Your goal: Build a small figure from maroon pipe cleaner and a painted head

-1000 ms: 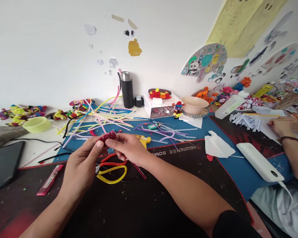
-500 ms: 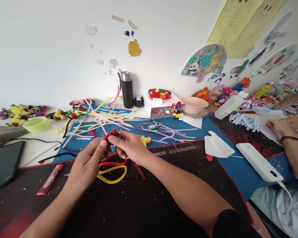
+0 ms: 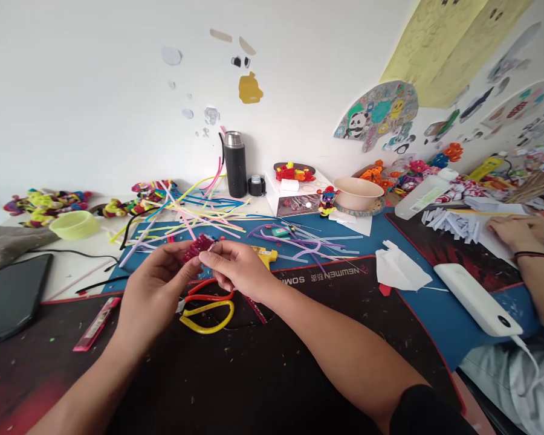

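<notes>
A small dark red, glittery craft piece (image 3: 196, 246) is held up between both hands over the dark mat. My left hand (image 3: 156, 281) pinches its left and lower side with thumb and fingers. My right hand (image 3: 236, 266) closes on its right edge, thumb on top; the fingers partly hide the piece. Just under the hands lie scissors (image 3: 207, 318) with one yellow and one red handle loop. A dark red glittery strip (image 3: 255, 310) rests by my right wrist. Behind that hand is a yellow glue gun (image 3: 266, 255), partly covered.
Colourful pipe cleaners (image 3: 190, 211) spread behind the hands. A black thermos (image 3: 234, 164) stands by the wall. At left lie a phone (image 3: 16, 296) and a pink packet (image 3: 97, 324). A white power bank (image 3: 478, 299) lies at right, near another person's arm (image 3: 541, 284).
The dark red piece has turned, showing more of its fringed face to the left. My left fingers have shifted up behind it. The whole view has moved slightly.
</notes>
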Motion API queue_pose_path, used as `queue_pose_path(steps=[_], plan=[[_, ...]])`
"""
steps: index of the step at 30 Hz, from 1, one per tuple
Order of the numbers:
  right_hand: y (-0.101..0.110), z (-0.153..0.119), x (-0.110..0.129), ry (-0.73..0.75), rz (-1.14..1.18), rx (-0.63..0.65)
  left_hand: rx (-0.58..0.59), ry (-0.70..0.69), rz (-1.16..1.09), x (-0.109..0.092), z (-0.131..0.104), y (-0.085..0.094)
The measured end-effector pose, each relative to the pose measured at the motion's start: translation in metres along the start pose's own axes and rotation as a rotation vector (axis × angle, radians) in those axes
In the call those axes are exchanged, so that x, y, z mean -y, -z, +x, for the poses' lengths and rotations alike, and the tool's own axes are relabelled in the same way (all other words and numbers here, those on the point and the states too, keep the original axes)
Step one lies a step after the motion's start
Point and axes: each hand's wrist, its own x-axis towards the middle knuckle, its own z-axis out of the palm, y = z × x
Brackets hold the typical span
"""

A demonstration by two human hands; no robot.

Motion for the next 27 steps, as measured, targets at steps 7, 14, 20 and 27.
queue_pose_path(steps=[7, 14, 20, 27], plan=[[0.001, -0.001, 0.002, 0.059, -0.038, 0.018, -0.067, 0.095, -0.220, -0.002, 0.007, 0.001], [0.002, 0.000, 0.003, 0.095, -0.063, -0.006, -0.036, 0.184, -0.384, 0.004, 0.009, 0.002], [0.002, -0.001, 0.003, 0.079, -0.059, -0.005, -0.048, 0.227, -0.489, -0.002, 0.008, -0.001], [0.005, 0.002, -0.002, 0.039, -0.023, 0.007, 0.001, 0.271, -0.518, -0.011, 0.006, -0.003]])
